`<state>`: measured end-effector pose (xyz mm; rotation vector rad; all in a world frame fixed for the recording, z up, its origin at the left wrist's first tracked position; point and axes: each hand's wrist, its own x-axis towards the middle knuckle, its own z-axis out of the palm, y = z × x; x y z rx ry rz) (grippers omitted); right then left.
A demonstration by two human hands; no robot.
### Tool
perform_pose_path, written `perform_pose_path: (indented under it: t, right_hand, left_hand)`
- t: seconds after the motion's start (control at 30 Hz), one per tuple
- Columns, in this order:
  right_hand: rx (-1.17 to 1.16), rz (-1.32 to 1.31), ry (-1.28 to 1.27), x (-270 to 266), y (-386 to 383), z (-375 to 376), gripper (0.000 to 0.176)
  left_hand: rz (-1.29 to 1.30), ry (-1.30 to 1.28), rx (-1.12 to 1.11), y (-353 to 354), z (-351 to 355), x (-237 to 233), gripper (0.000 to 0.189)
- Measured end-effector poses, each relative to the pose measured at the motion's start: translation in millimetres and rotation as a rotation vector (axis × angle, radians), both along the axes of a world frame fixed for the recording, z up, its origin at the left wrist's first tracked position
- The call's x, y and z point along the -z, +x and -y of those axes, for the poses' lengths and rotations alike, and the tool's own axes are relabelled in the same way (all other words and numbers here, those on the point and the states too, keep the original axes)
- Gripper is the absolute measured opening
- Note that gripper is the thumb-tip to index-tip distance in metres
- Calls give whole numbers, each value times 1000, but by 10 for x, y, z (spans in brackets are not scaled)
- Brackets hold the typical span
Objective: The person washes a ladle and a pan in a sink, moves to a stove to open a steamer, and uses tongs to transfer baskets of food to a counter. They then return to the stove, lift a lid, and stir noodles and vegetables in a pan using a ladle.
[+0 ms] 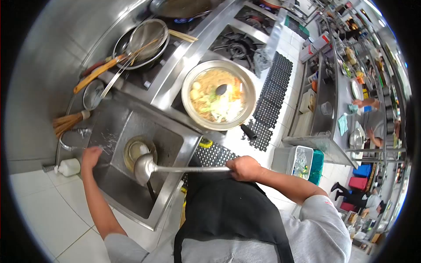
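My right hand (245, 168) is wrapped round the handle end of a metal ladle (193, 169). The ladle reaches leftward across the front of the steel sink (169, 131), its bowl above the basin. Behind that bowl, in the sink, lies a round metal vessel (128, 154), partly covered; a dark handle sticks out below it. My left hand (91, 157) is closed at the sink's left side, beside the curved tap (66, 142). Whether it grips the tap or something small is hidden.
A wide pan (187, 103) of noodles and vegetables, with a dark utensil in it, stands on the stove. Strainers (149, 37) rest on a pot behind the sink. A brush (70, 122) and white bottle (69, 167) sit left. Other people's hands (367, 103) work at the right counter.
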<state>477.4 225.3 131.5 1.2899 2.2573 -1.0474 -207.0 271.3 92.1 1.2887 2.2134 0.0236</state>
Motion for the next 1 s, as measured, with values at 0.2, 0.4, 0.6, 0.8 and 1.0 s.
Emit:
perform_pose_path:
  t: [0.2,0.4,0.6,0.8,1.0]
  right_hand:
    - [190,-323,351,54,1676,670,20]
    - [724,-269,454,566,3190,1671,24]
    - [1323,-602,-274,812,4016,2019,18]
    - [1822,-814,-816,1300,4590,1753,26]
    - [877,-225,144,1274,5140,1662,26]
  left_hand:
    - [587,85,-176,2130,927,-917,38]
    - [371,-870,75,4130,2160,150,50]
    - [776,-778,23,5337,1830,23,57]
    - [527,-490,487,6458,428,-878,71]
    - [922,-664,955,6556,247,-285,68]
